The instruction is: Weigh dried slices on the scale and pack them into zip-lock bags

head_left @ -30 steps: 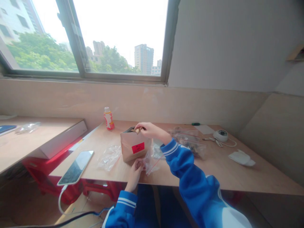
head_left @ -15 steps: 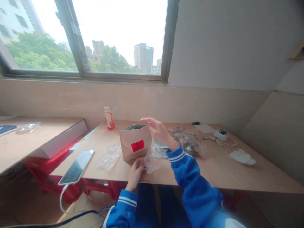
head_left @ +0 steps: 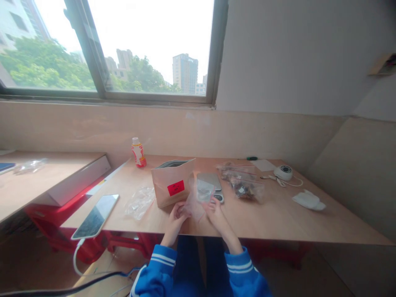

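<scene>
A clear zip bag (head_left: 195,203) with a red zip line is stretched between my two hands near the table's front edge. My left hand (head_left: 177,215) is closed on its left side, and my right hand (head_left: 215,211) pinches the edge by the red line. Just behind my left hand stands a brown paper pouch (head_left: 165,190), upright with its top open and a red label on the front. A small grey digital scale (head_left: 208,181) lies behind the bag, partly covered by it. Whatever is inside the clear bag cannot be made out.
Filled clear bags (head_left: 246,187) lie right of the scale. Farther right are a white dome camera (head_left: 284,172) with its cable and a white wrapped item (head_left: 309,201). To the left are a crumpled clear bag (head_left: 140,202), a charging phone (head_left: 97,216) and a drink bottle (head_left: 138,152).
My right hand has left the top of the paper pouch and come down to grip the clear bag's right edge. The scale behind it shows more fully.
</scene>
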Demonstrator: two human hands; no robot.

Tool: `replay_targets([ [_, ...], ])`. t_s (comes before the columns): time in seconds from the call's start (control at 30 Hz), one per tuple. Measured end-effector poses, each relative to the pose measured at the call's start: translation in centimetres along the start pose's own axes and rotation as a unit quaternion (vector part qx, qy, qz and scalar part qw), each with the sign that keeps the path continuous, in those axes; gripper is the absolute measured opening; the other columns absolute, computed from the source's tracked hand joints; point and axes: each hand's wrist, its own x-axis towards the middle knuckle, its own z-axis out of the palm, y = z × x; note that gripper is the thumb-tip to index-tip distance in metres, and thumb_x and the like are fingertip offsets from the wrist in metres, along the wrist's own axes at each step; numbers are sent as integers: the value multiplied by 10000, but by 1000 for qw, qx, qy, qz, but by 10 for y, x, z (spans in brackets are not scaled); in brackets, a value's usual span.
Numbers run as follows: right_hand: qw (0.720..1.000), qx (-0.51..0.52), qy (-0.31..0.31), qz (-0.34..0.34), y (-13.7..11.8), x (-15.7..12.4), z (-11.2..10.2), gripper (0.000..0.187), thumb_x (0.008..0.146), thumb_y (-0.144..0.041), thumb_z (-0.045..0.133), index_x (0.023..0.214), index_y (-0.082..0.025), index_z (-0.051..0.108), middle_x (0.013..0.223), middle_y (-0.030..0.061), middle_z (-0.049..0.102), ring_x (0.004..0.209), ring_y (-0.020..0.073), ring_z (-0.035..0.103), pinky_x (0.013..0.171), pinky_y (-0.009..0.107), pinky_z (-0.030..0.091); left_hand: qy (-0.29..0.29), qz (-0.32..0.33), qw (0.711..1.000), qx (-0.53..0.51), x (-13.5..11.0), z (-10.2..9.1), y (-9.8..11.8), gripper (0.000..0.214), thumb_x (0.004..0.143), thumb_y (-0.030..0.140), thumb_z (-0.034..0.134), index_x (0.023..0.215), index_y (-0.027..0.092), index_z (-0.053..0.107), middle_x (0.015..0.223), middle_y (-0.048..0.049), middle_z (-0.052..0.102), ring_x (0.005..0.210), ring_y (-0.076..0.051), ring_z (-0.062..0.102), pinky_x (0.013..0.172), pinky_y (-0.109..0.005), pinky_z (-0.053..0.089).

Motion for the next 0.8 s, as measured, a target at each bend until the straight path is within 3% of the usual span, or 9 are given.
replay_targets([
  [0.1,997,17,-71,0,2,-9,5,510,677,-569,631,968,-157,551,897,104,661,781,223,647,605,291,515,-35,1,999,8,-11,9,9,415,590,289,721,955,178,558,953,-60,644,953,-222,587,842,-332,455],
  [0.23,1000,1,-26,-11,-3,-11,-4,461,700,-596,593,854,-163,558,738,69,650,658,214,644,544,285,509,-58,-15,997,48,-22,25,22,417,706,415,604,1055,190,562,1109,-80,611,1024,-233,560,817,-310,452],
  [0.3,1000,-12,-13,-10,-4,-13,-6,460,709,-609,571,858,-174,551,717,53,641,591,194,636,476,256,490,-39,-26,994,101,-22,32,24,391,744,483,556,999,187,572,1032,-73,622,916,-217,582,690,-277,458],
  [0.4,999,-37,-19,20,-6,-22,0,463,756,-629,487,922,-198,520,714,14,614,384,126,555,291,198,365,27,5,986,164,-21,41,22,359,768,527,517,847,179,559,739,-23,585,654,-160,543,544,-246,408],
  [0.47,998,-42,-24,34,-10,-27,5,462,780,-635,437,943,-208,499,671,-25,565,272,85,456,213,183,266,87,30,980,175,-22,42,21,351,782,535,494,806,187,533,634,12,514,551,-134,484,512,-247,390],
  [0.53,999,-36,-26,26,-15,-30,8,455,782,-632,440,926,-205,499,636,-50,510,252,68,411,192,177,248,128,40,976,173,-25,40,22,340,788,534,485,790,196,512,610,26,478,528,-130,463,513,-253,392],
  [0.67,999,-20,-47,20,-22,-32,4,440,760,-609,508,921,-199,513,639,-56,483,288,60,402,200,178,300,143,44,975,167,-33,31,25,335,773,532,507,779,196,504,644,17,487,574,-140,480,552,-265,401],
  [0.8,998,-38,-51,23,-22,-32,0,405,743,-580,550,875,-199,514,654,-45,498,310,55,391,189,164,275,123,-42,982,139,-35,28,25,422,791,603,424,913,204,484,662,25,499,442,-109,404,447,-262,320],
])
